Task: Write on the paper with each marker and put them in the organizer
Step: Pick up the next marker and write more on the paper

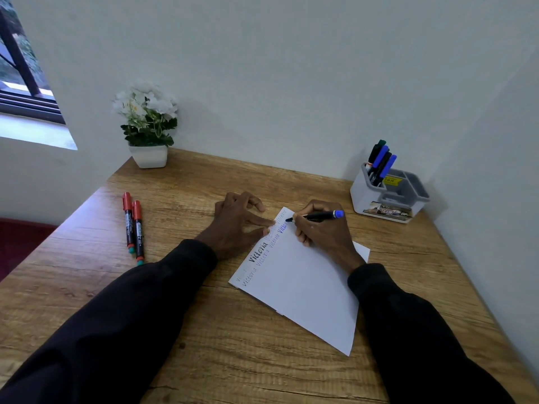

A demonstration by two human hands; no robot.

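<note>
Paper (303, 281) lies askew on the worktop (204, 330), under both hands. Right hand (323, 228) pinches a blue marker (318, 216), tip touching the paper's far corner beside the written lines. Left hand (236, 223): fingers spread, fingertips pressing the paper's left edge. Two red markers (133, 225) lie side by side, well left of it. Organizer (388, 196) stands at the far right corner; its left compartment holds upright markers (380, 164), blue and green caps.
</note>
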